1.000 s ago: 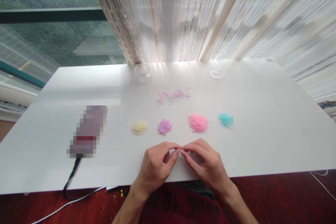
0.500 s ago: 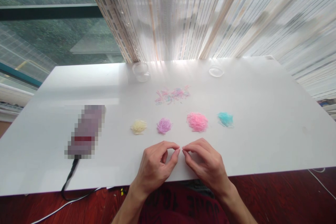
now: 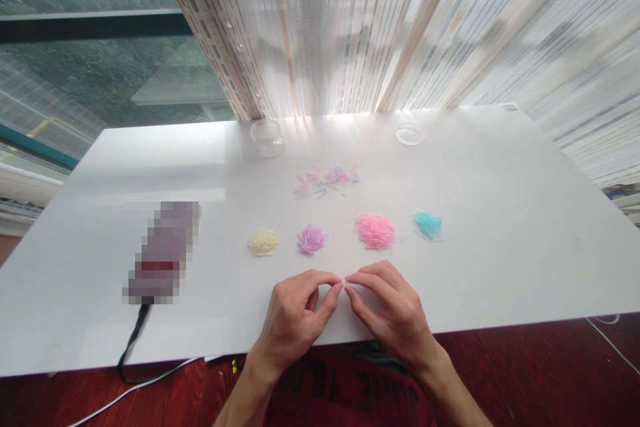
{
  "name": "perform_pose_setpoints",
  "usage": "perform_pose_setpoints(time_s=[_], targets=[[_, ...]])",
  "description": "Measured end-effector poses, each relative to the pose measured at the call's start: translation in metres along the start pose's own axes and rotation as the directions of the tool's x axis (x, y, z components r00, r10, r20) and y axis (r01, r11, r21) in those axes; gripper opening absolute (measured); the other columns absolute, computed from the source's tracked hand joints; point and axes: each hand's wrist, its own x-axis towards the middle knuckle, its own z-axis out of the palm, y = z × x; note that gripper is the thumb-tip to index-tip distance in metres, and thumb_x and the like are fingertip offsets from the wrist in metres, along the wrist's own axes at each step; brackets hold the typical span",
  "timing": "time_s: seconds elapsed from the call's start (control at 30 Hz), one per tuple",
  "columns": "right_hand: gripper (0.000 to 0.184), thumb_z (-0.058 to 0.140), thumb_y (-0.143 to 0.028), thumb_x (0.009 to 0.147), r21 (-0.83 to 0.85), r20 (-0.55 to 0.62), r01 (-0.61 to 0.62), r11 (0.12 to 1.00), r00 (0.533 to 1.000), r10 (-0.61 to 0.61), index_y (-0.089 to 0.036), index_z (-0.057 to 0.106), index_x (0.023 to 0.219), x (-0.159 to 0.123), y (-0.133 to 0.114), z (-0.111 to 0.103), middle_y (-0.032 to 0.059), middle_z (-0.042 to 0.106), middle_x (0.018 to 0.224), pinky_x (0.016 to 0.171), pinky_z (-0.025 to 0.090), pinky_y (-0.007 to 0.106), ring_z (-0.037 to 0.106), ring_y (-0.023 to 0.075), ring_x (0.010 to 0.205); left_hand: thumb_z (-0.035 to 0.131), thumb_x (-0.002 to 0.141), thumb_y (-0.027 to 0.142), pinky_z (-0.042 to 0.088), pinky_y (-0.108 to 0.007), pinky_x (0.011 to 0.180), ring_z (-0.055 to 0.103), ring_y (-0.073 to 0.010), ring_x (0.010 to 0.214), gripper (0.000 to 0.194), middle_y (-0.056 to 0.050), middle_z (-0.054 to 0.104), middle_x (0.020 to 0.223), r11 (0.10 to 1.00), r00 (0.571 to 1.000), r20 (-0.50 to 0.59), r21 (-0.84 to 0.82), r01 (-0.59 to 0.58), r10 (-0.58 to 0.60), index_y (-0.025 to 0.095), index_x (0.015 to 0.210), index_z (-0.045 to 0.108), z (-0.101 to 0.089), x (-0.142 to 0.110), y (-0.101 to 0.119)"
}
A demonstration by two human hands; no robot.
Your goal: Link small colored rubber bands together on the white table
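Note:
My left hand (image 3: 300,310) is closed in a pinch, thumb against forefinger, above the near part of the white table (image 3: 500,247). Whatever lies in that pinch is too small to name. Right beside it is my right hand (image 3: 390,303), its thumb and forefinger curved with a narrow gap between the tips. The two hands' fingertips almost meet. Beyond them sit separate piles of short thin strips: a yellow pile (image 3: 263,242), a purple pile (image 3: 312,239), a pink pile (image 3: 375,231) and a turquoise pile (image 3: 429,225). Farther back lies a loose scatter of mixed-colour strips (image 3: 327,180).
A clear plastic cup (image 3: 267,137) stands at the table's back edge, and a clear round lid (image 3: 409,135) lies to its right. On the left lies a blurred-out device (image 3: 165,250) with a black cable (image 3: 134,337). A striped curtain (image 3: 320,33) hangs behind the table.
The thumb and forefinger of my right hand have parted slightly. My left hand keeps its pinch in the same place. The piles look the same.

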Motion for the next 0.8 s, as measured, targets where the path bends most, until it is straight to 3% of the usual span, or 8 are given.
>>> perform_pose_setpoints(time_s=[0.43, 0.8], targets=[[0.011, 0.067, -0.011, 0.096, 0.056, 0.014, -0.02, 0.998, 1.0, 0.019, -0.02, 0.07, 0.103, 0.0013, 0.0, -0.0006, 0.0047, 0.069, 0.088, 0.072, 0.056, 0.03, 0.064, 0.018, 0.082, 0.064, 0.102, 0.019, 0.049, -0.023, 0.065, 0.06, -0.0104, 0.061, 0.008, 0.001, 0.076, 0.087, 0.998, 0.997, 0.051, -0.019, -0.053, 0.054, 0.021, 0.106, 0.07, -0.0019, 0.0026, 0.0011], [0.011, 0.067, -0.011, 0.096, 0.059, 0.015, -0.018, 0.998, 1.0, 0.017, -0.02, 0.071, 0.102, 0.0009, 0.0, -0.001, 0.0048, 0.069, 0.087, 0.071, 0.057, 0.029, 0.064, 0.0178, 0.081, 0.062, 0.102, 0.02, 0.048, -0.024, 0.061, 0.057, -0.0103, 0.058, 0.009, 0.001, 0.074, 0.085, 1.0, 0.996, 0.085, -0.01, -0.027, 0.027, 0.022, 0.107, 0.069, -0.0032, 0.0006, 0.0]])
